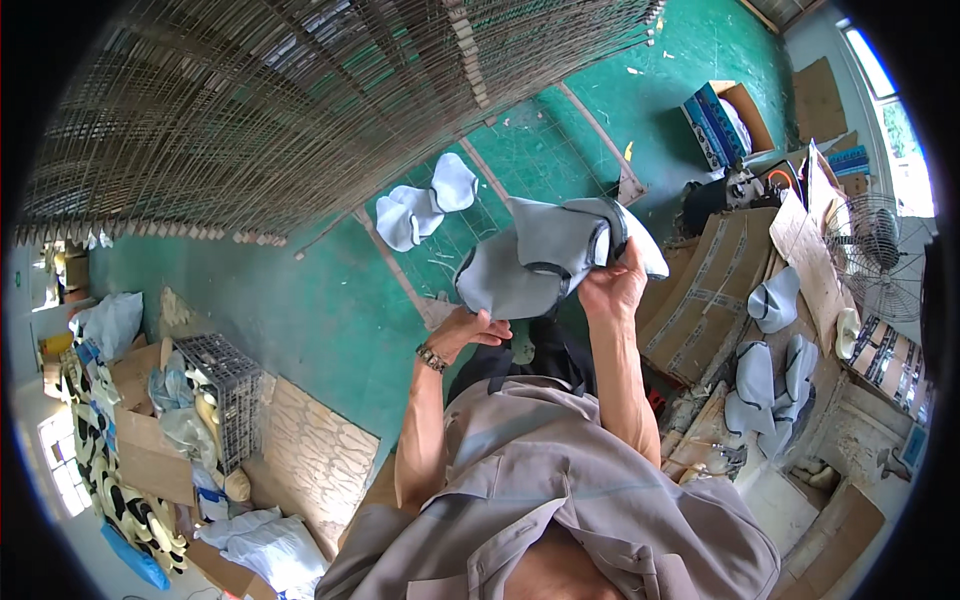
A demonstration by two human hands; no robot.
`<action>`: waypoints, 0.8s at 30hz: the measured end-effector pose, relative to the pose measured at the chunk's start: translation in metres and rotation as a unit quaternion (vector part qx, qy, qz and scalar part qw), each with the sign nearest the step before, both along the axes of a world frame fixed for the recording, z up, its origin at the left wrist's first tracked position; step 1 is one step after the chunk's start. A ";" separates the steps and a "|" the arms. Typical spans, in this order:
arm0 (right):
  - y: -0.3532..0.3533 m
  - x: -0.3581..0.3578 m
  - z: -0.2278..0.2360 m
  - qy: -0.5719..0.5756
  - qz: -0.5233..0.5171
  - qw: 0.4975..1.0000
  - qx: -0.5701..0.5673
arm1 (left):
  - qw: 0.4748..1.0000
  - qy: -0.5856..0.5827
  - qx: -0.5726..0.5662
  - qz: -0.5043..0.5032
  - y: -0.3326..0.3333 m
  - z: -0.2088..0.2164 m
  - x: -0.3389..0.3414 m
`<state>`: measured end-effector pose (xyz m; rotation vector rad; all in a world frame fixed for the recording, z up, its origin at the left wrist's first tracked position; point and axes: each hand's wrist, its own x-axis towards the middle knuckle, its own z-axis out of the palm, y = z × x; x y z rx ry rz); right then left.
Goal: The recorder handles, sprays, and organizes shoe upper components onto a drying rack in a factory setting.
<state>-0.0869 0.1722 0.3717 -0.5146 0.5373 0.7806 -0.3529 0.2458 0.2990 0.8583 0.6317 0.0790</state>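
Note:
In front of my body I hold a light grey, soft-looking fabric piece [510, 275] with black edging, curved and partly folded over itself. My right hand [613, 285] is closed on its right part, by a black-trimmed opening. At its lower left edge, my left hand [468, 333] pinches the fabric, thumb on top; a watch sits on that wrist. What the fingers underneath do is hidden. Beyond the held piece, similar grey pieces [425, 203] lie on a wire grid above the green floor. More grey pieces [752, 385] rest on the cluttered bench to my right.
A large hanging rack of metal rods [300, 110] spans the upper left. On the right are cardboard [705, 290], a fan [880, 250] and an open blue box [715, 125]. A dark plastic crate [225, 395] and bags [270, 550] stand at the left on the green floor [300, 310].

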 end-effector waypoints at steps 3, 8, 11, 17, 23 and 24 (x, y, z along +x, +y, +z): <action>0.006 0.009 0.002 -0.047 -0.009 0.999 -0.026 | 0.999 0.026 -0.027 0.035 -0.007 -0.002 0.001; 0.024 0.035 -0.009 -0.069 -0.023 0.997 -0.042 | 0.997 0.032 -0.050 0.048 -0.019 0.016 0.021; 0.027 0.049 -0.008 -0.089 -0.013 0.996 -0.025 | 0.998 0.056 -0.023 0.015 -0.014 0.027 0.028; 0.027 0.053 -0.003 -0.118 -0.033 0.991 -0.048 | 0.994 0.046 0.014 -0.094 0.011 0.028 0.024; 0.030 0.056 -0.012 -0.130 -0.038 0.987 -0.088 | 0.986 0.049 0.067 -0.141 0.021 0.021 0.019; 0.031 0.055 -0.013 -0.137 -0.034 0.985 -0.097 | 0.983 0.052 0.084 -0.158 0.023 0.017 0.016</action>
